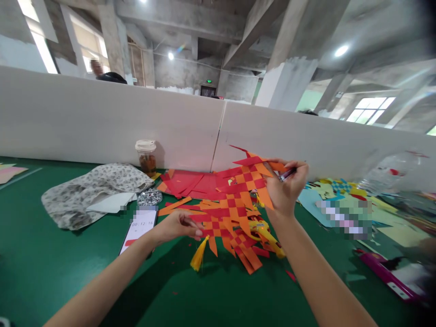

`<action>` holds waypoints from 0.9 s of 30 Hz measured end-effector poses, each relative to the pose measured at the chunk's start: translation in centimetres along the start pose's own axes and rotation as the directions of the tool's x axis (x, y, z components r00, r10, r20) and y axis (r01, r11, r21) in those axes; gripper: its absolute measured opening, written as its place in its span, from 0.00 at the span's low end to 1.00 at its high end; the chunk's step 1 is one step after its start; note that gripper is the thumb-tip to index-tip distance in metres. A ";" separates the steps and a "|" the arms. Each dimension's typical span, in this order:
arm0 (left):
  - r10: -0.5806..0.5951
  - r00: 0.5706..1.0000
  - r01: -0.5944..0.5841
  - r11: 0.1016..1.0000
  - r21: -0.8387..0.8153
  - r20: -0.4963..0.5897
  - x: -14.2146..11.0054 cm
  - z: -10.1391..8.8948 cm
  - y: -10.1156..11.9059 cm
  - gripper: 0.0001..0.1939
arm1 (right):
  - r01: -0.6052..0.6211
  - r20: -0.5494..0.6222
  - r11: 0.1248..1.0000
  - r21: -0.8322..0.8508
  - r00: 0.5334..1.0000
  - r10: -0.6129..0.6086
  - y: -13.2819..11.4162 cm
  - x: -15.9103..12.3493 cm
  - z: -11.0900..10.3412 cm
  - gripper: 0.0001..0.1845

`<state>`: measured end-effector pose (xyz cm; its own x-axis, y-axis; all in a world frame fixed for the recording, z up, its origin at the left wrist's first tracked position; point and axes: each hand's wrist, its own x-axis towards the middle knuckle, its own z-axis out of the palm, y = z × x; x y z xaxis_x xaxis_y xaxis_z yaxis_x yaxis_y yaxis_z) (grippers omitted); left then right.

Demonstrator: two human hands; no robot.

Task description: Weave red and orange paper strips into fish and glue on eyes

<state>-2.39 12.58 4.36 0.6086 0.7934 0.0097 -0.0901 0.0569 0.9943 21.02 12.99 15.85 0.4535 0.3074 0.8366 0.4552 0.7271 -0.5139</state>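
Note:
A woven mat of red and orange paper strips is held up, tilted, over the green table. My left hand pinches its lower left edge, just above a yellow tassel. My right hand grips the mat's upper right edge and also holds a thin dark pen-like tool between the fingers. More woven red and orange strips and a yellow tool lie beneath the mat.
A phone showing a timer lies left of my left hand. Behind it are patterned cloth, a dish of shiny bits, a lidded cup and red paper sheets. Coloured papers and a purple tool lie at the right. A white partition backs the table.

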 end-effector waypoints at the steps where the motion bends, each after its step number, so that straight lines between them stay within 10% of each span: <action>1: -0.022 1.000 0.022 1.000 0.015 -0.002 -0.2 -0.4 0.1 0.07 | -0.016 0.002 1.000 0.003 1.000 0.016 -0.1 -0.1 0.0 0.22; 15: -0.114 0.993 0.110 0.989 0.094 0.028 -1.2 -4.6 0.5 0.09 | 0.039 0.052 0.998 -0.051 0.998 -0.036 -1.5 -1.0 0.0 0.20; 27: -0.266 0.893 -0.102 0.664 -0.740 -0.362 -0.8 -5.6 3.5 0.15 | 0.014 0.399 0.979 -0.204 0.914 0.071 3.4 2.4 -1.4 0.22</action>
<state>-7.56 15.53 7.23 0.2823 0.9132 -0.2939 -0.7058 0.4052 0.5810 24.70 15.35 15.81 0.1407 0.5774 0.8043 0.6081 0.5907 -0.5304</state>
